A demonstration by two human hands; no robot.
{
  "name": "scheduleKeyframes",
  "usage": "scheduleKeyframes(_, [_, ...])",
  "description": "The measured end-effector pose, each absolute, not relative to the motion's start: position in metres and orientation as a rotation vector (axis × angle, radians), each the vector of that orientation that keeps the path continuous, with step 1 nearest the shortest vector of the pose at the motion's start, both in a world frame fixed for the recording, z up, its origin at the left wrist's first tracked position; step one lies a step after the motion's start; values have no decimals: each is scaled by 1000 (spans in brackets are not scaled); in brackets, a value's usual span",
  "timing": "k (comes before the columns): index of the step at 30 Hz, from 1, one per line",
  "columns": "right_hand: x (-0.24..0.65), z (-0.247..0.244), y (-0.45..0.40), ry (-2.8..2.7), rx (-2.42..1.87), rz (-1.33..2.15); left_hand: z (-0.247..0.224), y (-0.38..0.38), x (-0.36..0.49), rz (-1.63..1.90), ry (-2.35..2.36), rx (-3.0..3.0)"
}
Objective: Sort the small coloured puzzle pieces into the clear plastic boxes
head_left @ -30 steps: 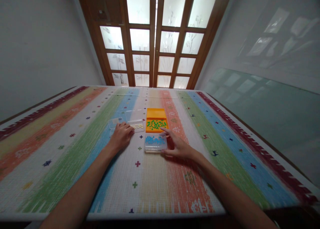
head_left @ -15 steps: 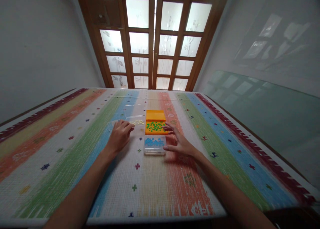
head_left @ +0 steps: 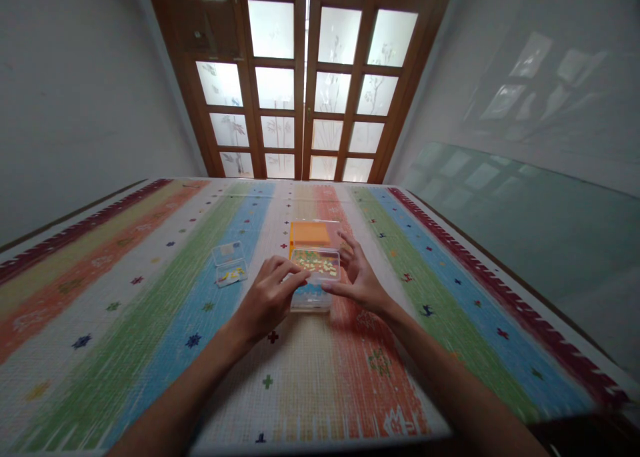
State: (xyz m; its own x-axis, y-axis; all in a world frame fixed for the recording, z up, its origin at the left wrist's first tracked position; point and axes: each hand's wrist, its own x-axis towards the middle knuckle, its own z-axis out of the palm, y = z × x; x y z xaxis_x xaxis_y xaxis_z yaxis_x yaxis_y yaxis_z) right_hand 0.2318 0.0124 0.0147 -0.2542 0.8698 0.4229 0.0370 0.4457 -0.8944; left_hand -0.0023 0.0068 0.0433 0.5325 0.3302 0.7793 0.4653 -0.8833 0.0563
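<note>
Cloth-covered striped table: open orange box, clear box with blue pieces, small open case, yellow pieces inside.

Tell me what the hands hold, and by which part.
Left hand: clear box of pale pieces, by its near left corner. Right hand: contact unclear.

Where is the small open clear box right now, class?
In the head view, the small clear box sits left of the person's left hand and a little farther off, on the blue stripe of the tablecloth.
</note>
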Motion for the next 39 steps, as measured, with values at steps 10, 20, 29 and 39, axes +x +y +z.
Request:
scheduleKeyframes(10, [233, 32, 4, -1471, -704, 1201, 47, 4, -6, -1633, -1106, -2703])
scheduleKeyframes(20, [229, 30, 0, -1453, -637, 1249, 34, 13, -9, -1909, -1158, -3071])
scheduleKeyframes(29, [224, 32, -2, -1479, -597, 1093, 39, 9, -3, -2191, -1056, -3094])
scheduleKeyframes(39, [232, 32, -5, -1829, -662, 702, 41, 10, -3, -2238, -965, -3031])
